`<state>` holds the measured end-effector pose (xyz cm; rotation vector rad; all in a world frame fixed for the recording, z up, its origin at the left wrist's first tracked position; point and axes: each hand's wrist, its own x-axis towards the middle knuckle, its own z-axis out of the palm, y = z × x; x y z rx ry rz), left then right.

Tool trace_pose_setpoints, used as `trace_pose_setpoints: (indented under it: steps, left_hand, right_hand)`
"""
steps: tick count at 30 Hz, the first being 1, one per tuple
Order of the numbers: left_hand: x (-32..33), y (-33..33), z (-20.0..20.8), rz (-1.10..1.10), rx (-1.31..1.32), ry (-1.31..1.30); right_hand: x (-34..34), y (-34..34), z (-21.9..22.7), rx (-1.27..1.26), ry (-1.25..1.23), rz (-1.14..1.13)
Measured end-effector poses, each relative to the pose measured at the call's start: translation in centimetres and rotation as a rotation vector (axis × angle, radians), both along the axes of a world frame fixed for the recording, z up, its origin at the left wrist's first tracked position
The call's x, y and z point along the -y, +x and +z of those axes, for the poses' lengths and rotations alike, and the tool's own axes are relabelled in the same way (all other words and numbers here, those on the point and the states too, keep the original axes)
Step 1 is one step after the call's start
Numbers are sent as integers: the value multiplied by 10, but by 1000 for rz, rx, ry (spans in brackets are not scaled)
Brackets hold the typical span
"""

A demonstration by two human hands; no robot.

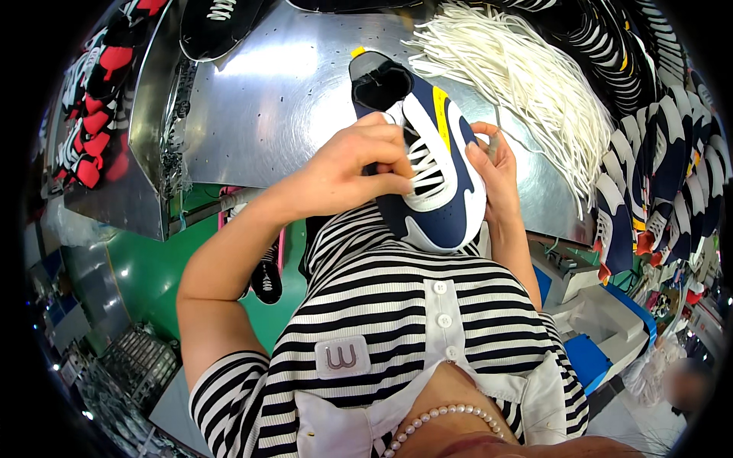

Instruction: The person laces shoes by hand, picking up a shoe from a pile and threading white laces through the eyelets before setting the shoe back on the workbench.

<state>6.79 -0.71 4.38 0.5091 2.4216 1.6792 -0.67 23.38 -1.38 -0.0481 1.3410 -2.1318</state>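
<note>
A navy and white sneaker (458,200) with a yellow stripe rests over the table's near edge, its toe toward me and its dark collar opening away. White shoelace (429,169) crosses its tongue in several rows. My left hand (366,164) lies over the left side of the lacing, thumb and fingers pinched together on the lace. Against the sneaker's right side, my right hand (500,172) is closed, thumb along the sole edge and fingers curled. Whatever is between its fingertips is hard to make out.
A thick bundle of loose white laces (519,76) covers the table's right part. The metal table (252,122) reaches leftward to a metal panel. Rows of navy sneakers (618,206) hang at the right; red and black shoes (95,122) are far left. A black shoe (217,27) lies at the back.
</note>
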Motion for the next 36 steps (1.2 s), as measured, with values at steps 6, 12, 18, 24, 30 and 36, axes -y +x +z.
trace_pose_setpoints:
  steps: [6,12,18,24,30,36]
  left_hand:
    - [-1,4,-5,33,-37,-10]
    - [-13,30,-20,784,30,388]
    - [31,14,21,811,283,701]
    - [171,-51,25,855,-232,-1161]
    - [260,-206,-58,521,-543,-1387]
    - [273,-243,-75,639,-567,-1231]
  right_hand:
    - [1,6,-28,48,-160,-18]
    - [32,-11,2,26,-304,-31]
    - [68,-34,-14,-482,330,364]
    - [45,-99,27,-1055,824,-113]
    - [34,-146,24,-1189,1016,-127]
    - [35,-162,20,-1280,1169,-63]
